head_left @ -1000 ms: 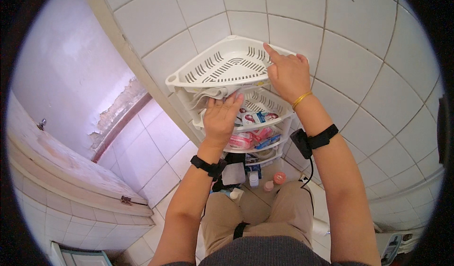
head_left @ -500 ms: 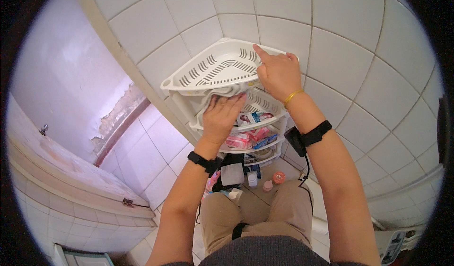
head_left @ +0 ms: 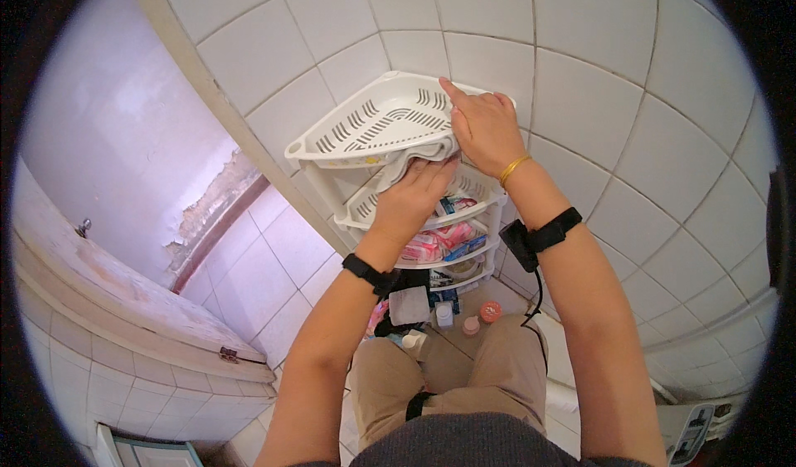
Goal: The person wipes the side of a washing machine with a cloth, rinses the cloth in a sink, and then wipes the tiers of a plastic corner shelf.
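A white plastic corner shelf rack (head_left: 365, 123) with slotted tiers stands in the tiled corner. My left hand (head_left: 412, 195) presses a folded light-grey cloth (head_left: 419, 153) against the front rim of the top tier, toward its right end. The fingers lie over the cloth, partly under the rim. My right hand (head_left: 489, 131) grips the right edge of that top tier, its index finger stretched along the rim. Slots show in the bare tray of the top tier. The cloth hides part of the rim's front.
Lower tiers hold pink packets (head_left: 439, 241) and blue packets. On the floor are a grey cloth (head_left: 410, 307), a white bottle (head_left: 444, 314), an orange-red round container (head_left: 491, 311) and a small pink bottle (head_left: 472, 326). A doorway with a peeling wall (head_left: 211, 189) opens at left.
My left hand and the cloth have slid right along the top tier's front rim, close to my right hand. The right hand keeps its hold on the edge.
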The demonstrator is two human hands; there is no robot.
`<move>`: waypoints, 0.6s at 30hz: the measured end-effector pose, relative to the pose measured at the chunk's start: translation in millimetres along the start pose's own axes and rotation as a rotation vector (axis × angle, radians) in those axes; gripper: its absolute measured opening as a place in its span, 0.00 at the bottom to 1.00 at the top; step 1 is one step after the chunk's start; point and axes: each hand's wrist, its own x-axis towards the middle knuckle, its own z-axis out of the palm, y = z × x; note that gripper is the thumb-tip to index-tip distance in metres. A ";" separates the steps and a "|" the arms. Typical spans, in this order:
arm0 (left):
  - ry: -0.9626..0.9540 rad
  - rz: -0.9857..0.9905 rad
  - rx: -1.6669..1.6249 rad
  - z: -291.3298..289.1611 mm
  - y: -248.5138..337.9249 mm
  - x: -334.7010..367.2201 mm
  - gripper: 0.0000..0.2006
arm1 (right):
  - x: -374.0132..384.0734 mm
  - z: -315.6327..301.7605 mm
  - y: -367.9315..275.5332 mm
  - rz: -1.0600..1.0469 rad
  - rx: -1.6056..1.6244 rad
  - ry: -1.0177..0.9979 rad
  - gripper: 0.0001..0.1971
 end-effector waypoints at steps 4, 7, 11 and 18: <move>0.049 0.007 0.080 -10.7 -17.1 -15.3 0.21 | 1.0 -0.9 15.4 -0.054 0.218 -0.008 0.25; 0.045 0.006 0.090 -12.0 -12.4 -11.8 0.22 | 1.2 -6.7 20.4 -0.054 0.330 -0.052 0.26; 0.089 0.010 0.067 -2.6 5.5 5.9 0.22 | -2.1 -15.2 23.6 -0.010 0.343 -0.115 0.27; 0.053 -0.005 0.112 -2.4 5.6 6.0 0.22 | -20.8 -56.3 42.0 0.025 0.266 0.021 0.26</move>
